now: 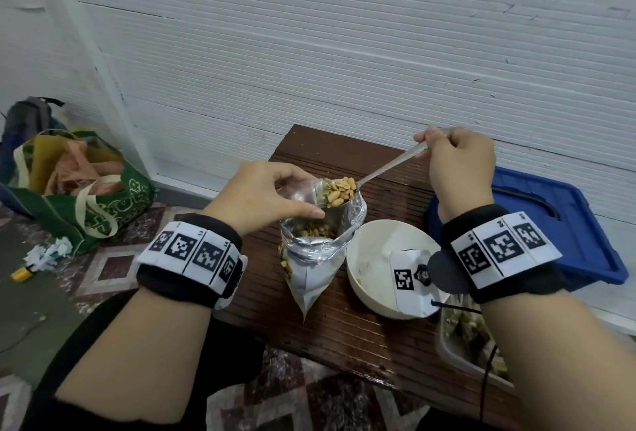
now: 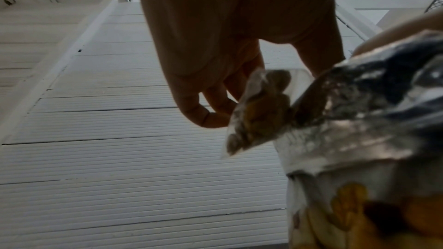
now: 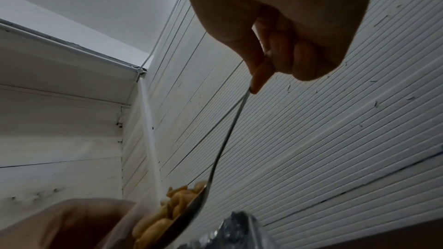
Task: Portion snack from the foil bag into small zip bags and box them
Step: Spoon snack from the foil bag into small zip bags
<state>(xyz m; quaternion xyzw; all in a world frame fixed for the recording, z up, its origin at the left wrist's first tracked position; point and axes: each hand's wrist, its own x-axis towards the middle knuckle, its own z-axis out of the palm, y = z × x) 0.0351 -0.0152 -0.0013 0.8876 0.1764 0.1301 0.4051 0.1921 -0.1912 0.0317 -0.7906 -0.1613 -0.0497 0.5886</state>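
An open silver foil bag (image 1: 315,258) of peanut snack stands on the dark wooden table (image 1: 347,320). Just above its mouth my left hand (image 1: 265,194) pinches a small clear zip bag (image 1: 318,191) (image 2: 258,109) by its rim, holding it open. My right hand (image 1: 457,162) grips the handle of a metal spoon (image 1: 389,165) (image 3: 223,149). The spoon's bowl, heaped with peanuts (image 1: 340,191) (image 3: 172,204), sits at the zip bag's opening. In the left wrist view the foil bag (image 2: 374,120) shows crumpled at the right.
A white bowl (image 1: 375,258) stands right of the foil bag. A clear box (image 1: 461,344) with packed snack lies at the table's right edge, under my right forearm. A blue crate lid (image 1: 557,224) is behind it. A green tote bag (image 1: 86,203) sits on the floor at left.
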